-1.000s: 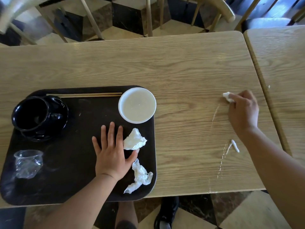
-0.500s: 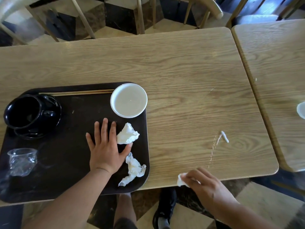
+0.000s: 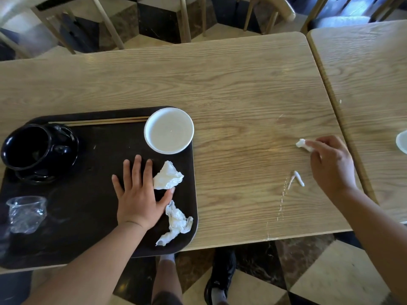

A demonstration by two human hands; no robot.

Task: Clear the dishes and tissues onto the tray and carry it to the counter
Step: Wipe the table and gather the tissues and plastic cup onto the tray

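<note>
A dark tray lies at the table's front left. On it stand a black bowl, a white dish, chopsticks, a clear plastic cup and two crumpled tissues. My left hand rests flat on the tray, fingers spread, between the tissues. My right hand is over the table's right side, pinching a small wad of tissue against the wood. A rolled tissue scrap and a line of crumbs lie just left of that hand.
A second wooden table adjoins on the right, with a pale dish cut off by the frame edge. Wooden chairs stand beyond the far edge. My feet show on the checkered floor below the front edge.
My right hand, holding the tissue wad, swept from the table's right side down to the front edge and is now back up at the right side. My left hand stayed on the tray.
</note>
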